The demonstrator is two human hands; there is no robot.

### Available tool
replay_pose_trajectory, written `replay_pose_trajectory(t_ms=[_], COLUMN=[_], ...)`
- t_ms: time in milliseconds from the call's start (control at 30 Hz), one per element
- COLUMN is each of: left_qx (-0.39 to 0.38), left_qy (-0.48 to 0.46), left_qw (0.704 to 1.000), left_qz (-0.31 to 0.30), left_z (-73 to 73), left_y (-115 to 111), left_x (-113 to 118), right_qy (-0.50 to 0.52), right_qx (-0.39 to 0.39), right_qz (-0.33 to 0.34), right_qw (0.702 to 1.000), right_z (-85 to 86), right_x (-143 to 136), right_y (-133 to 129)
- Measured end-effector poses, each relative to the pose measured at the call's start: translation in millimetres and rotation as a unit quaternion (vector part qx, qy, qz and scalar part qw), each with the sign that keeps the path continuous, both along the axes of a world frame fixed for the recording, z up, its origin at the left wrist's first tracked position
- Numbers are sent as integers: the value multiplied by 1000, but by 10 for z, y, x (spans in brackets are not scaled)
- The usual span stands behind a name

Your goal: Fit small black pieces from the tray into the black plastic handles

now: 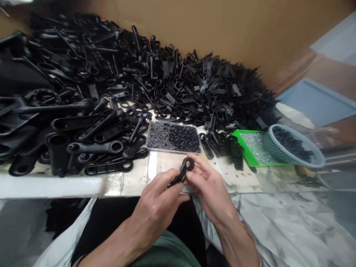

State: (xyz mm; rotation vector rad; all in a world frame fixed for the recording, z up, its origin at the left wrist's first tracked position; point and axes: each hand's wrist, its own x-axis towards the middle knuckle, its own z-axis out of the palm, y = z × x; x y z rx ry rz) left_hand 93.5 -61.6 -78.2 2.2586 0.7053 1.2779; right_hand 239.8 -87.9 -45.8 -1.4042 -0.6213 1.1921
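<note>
Between both hands, just over the table's front edge, is a black plastic part with a ring-shaped end (190, 162). My left hand (158, 198) pinches its narrow lower end between thumb and fingers. The ring end sits in the fingers of my right hand (209, 185), thumb on the near side. Fingers hide much of the part's body. Right behind the hands lies a clear shallow tray (200, 151) of small pieces, silvery on the left and black on the right.
Long black ringed parts (96, 147) lie heaped at left, before a large pile of black parts (167, 78) along the cardboard wall (222, 29). At right stand a green tray (251, 157) of small clear or silvery pieces and a tilted light-blue basket (294, 162) of black pieces.
</note>
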Motion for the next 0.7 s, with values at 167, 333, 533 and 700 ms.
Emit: replay_pose_trajectory(t_ms=[167,333,533,700], left_qx=[125,195,181,193], left_qy=[60,166,267,311], left_qw=[990,942,905,882], left_qz=[32,217,278,295], left_z=[117,233,248,249], left_y=[178,356,418,465], left_x=[-181,-484,-601,-530], right_qy=[-385,-721,-765,-760], right_qx=[44,7,17,58], right_qz=[-53,10,89,68], right_qw=[920,693,638,644], right_z=[183,244,5,35], right_x=[689,1168,1234,1181], right_y=[114,433,566,452])
